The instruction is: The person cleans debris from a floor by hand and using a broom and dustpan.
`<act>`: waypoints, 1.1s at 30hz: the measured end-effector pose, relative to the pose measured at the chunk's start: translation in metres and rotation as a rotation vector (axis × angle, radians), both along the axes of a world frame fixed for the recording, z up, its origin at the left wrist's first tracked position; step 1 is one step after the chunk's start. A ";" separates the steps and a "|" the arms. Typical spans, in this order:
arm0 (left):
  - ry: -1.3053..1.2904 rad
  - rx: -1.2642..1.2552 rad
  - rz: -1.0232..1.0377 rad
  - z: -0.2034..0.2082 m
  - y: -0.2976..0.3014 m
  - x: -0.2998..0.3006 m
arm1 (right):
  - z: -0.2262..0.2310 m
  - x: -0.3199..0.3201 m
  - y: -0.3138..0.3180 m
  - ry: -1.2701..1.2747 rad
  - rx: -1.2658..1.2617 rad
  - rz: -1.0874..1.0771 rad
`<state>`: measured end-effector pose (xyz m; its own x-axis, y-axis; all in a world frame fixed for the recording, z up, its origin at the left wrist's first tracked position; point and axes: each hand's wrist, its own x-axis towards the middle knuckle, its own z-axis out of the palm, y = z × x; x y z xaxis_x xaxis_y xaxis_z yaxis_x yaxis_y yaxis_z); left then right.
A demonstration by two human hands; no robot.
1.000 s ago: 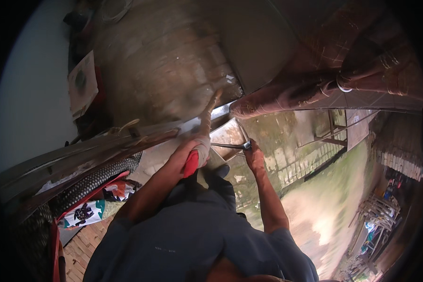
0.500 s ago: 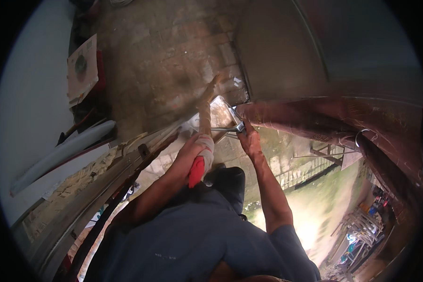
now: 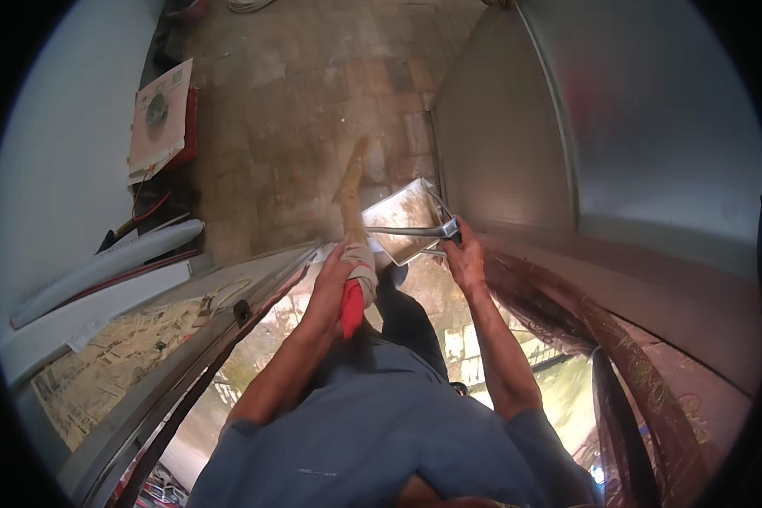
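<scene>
My left hand (image 3: 331, 276) is closed round the near end of a long tan stick (image 3: 353, 190), wound there with pale cloth (image 3: 365, 273). A red cloth (image 3: 351, 309) hangs from the wrapped end beside my palm. The stick's far end points away over the brick floor and looks blurred. My right hand (image 3: 466, 256) grips the grey handle (image 3: 450, 229) of a metal dustpan (image 3: 408, 210). Its pan is shallow and rectangular, tilted, with a bright rim, and lies between the stick and my right hand. My right fingertips are partly hidden behind the handle.
A brick floor (image 3: 305, 110) stretches ahead past a doorway. To the right stand a grey door panel (image 3: 508, 127) and a reddish-brown curtain (image 3: 643, 381). At left are a pink box (image 3: 162, 114), a pale rolled thing (image 3: 118, 262) and a newspaper-covered surface (image 3: 114, 360).
The view has shifted forward into the doorway. The dustpan now shows more of its face, and the stick leans further left. Both hands keep their holds.
</scene>
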<state>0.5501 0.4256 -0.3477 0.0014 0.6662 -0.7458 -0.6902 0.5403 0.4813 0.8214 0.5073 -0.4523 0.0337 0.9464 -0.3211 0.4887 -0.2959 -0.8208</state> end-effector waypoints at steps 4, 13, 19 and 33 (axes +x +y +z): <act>0.010 0.027 0.066 -0.003 0.044 0.007 | 0.026 0.008 0.036 0.052 -0.009 -0.033; 0.046 0.071 0.131 -0.076 0.178 -0.024 | 0.076 -0.001 0.099 0.133 0.019 -0.054; 0.000 0.099 0.135 -0.114 0.285 -0.074 | 0.078 -0.024 0.162 0.125 -0.043 -0.094; 0.152 0.006 -0.099 -0.149 0.464 -0.155 | 0.024 -0.061 0.344 0.228 -0.079 -0.220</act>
<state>0.3946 0.8892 -0.4963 -0.0450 0.6732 -0.7381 -0.5527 0.5987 0.5797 0.7607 0.8511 -0.4286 0.1532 0.8962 -0.4164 0.2125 -0.4414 -0.8718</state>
